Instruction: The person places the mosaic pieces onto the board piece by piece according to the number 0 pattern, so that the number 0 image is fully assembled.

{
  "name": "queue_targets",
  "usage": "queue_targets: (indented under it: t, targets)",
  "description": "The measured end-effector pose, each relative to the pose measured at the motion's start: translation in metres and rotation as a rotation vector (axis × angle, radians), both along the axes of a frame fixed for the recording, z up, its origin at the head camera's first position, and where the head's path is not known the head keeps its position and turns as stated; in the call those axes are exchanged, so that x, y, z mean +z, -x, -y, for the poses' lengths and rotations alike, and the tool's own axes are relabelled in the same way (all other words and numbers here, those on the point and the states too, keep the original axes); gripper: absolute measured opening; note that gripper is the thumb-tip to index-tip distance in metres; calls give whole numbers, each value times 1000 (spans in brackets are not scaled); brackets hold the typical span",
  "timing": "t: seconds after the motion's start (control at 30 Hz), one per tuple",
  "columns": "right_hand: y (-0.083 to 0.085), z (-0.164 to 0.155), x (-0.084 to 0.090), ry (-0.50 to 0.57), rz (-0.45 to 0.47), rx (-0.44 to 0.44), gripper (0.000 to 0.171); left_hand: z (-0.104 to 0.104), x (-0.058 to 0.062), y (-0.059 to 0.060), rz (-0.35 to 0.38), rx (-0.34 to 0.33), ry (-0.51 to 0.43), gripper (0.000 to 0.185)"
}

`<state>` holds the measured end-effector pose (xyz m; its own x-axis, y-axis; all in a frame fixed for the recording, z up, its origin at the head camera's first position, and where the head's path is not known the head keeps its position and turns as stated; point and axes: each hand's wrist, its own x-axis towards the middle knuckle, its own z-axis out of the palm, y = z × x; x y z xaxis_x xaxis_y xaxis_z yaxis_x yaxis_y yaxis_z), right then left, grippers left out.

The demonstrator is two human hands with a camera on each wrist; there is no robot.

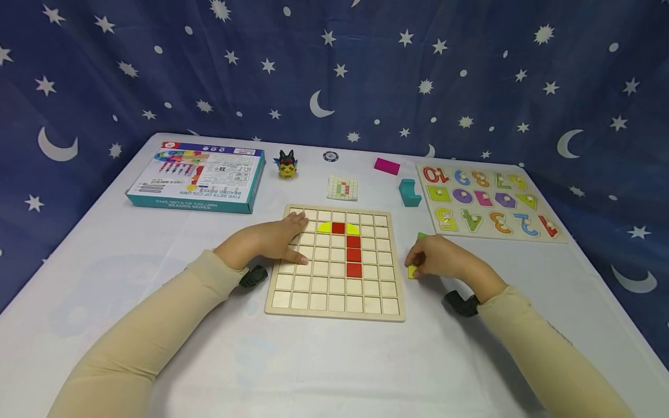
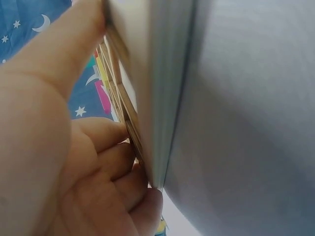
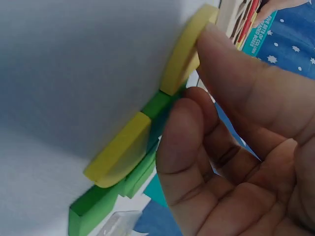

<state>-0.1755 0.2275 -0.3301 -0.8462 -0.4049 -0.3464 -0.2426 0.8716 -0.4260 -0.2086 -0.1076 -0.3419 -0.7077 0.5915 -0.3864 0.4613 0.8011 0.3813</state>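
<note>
Landmark: the wooden grid board [image 1: 335, 290], lying flat on the white table [image 1: 157, 249] in front of the person.

Right hand: the right hand [image 1: 444, 259] rests on the table just beside the board's right edge, fingers curled over a small heap of tiles.

Yellow tile: a yellow tile [image 3: 184, 51] lies flat on the table with the thumb tip pressing on its near edge; the wrist view shows the fingers [image 3: 184, 147] bent close beside it, but whether they pinch it I cannot tell.

Other tiles: a second yellow piece [image 3: 118, 150] and green pieces [image 3: 93, 209] lie touching it, under and beside the fingers; from the head view one green piece [image 1: 421, 235] peeks out on the far side of the hand.

Left hand: the left hand [image 1: 272, 239] lies on the board's left edge, fingers straight and slightly spread across the upper left cells, thumb stretched along the cells nearer the person. The left wrist view shows the fingertips [image 2: 106, 135] against the board's rim.

Board contents: red squares [image 1: 353, 255] fill a column right of the board's middle, one more red square sits in the second row, flanked by two yellow quarter-round tiles [image 1: 324, 227]. The other cells are bare wood.

Beyond the board: a small pattern card [image 1: 342, 188], a teal block [image 1: 409, 193] and a pink block [image 1: 387, 166].

Right of the board: a number puzzle tray [image 1: 559, 232] with its coloured digits seated in it.

Left of the board: a boxed bead set [image 1: 198, 177].
</note>
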Motion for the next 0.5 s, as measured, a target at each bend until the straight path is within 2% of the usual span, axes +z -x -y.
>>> queue_targets:
  t: [0.17,0.5]
  targets:
    - [-3,3,-3,18,-7,-19,15,0,0,0,-17,-2,-1,95]
    - [-6,4,-2,29,-12,23,15,0,0,-1,-28,-11,-10,95]
